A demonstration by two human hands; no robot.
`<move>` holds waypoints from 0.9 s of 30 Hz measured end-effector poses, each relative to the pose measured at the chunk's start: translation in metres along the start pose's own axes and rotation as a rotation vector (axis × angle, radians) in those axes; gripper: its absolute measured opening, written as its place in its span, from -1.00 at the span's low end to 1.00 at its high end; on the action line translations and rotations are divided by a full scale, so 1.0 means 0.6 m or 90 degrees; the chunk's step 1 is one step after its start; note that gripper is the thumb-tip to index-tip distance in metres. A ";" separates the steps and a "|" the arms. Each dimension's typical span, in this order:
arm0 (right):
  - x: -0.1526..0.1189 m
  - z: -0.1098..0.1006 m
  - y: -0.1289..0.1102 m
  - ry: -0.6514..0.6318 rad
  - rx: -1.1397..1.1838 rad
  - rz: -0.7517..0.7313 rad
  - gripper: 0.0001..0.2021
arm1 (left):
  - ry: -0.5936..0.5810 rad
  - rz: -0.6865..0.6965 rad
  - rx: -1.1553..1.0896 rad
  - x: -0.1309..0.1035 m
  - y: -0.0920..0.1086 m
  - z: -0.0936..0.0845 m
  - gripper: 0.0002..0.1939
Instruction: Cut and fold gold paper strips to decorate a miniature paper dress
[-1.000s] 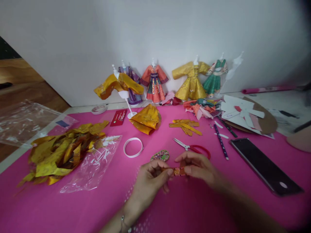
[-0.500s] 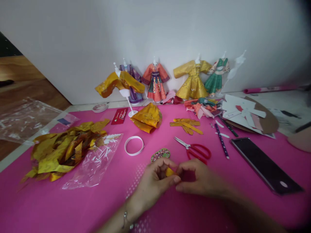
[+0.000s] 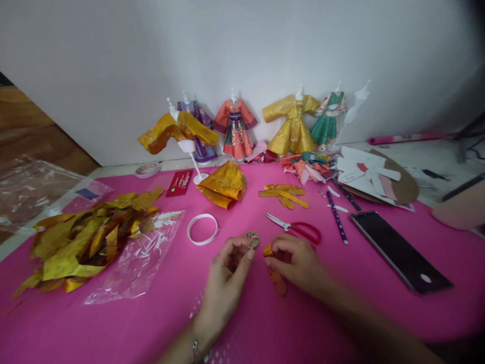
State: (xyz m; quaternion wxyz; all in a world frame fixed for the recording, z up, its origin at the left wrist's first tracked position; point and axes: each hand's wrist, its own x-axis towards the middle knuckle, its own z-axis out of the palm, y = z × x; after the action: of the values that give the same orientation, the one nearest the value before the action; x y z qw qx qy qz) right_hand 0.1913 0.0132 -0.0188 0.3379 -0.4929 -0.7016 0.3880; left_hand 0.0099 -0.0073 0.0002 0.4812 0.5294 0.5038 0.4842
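Note:
Between the thumb and fingers of my right hand (image 3: 297, 260) is a small golden-orange strip (image 3: 269, 250); an orange-brown rounded end (image 3: 279, 284) hangs below it. My left hand (image 3: 229, 270) is apart from it, thumb and index finger nearly together; whether anything is between them is too small to tell. Just beyond the left fingertips lies a small green patterned oval (image 3: 253, 238). Red-handled scissors (image 3: 306, 231) rest open behind my right hand. Several golden strips (image 3: 286, 194) lie stacked farther back. A white tape ring (image 3: 202, 229) is left of the oval.
A heap of golden fabric (image 3: 83, 242) and a clear bag (image 3: 132, 268) lie left. Dressed miniature forms (image 3: 235, 126) stand along the wall. A folded golden piece (image 3: 223, 184) is at centre back. On the right are a phone (image 3: 401, 250), a dotted pencil (image 3: 337, 217) and paper cutouts (image 3: 364, 172).
My hands have moved apart, and the left has let go of the golden piece, which stays in my right hand. Its hanging end now shows. The view has shifted slightly right.

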 end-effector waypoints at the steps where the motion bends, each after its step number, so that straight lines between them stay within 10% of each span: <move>1: 0.001 0.000 0.002 0.021 -0.027 -0.013 -0.84 | -0.011 0.016 0.042 -0.003 0.000 0.000 -0.85; 16: 0.002 -0.012 0.029 0.154 -0.227 -0.123 -0.64 | -0.014 0.232 0.302 -0.002 -0.010 -0.007 -0.82; 27: -0.002 0.002 0.028 0.081 -0.354 -0.175 -0.50 | 0.076 0.256 0.423 0.014 -0.031 -0.024 -0.68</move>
State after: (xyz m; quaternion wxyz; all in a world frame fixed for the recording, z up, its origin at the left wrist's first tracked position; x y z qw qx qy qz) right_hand 0.1982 0.0154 -0.0342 0.2830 -0.4902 -0.8183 0.1003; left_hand -0.0055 0.0022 -0.0168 0.1488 0.7156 0.5462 0.4092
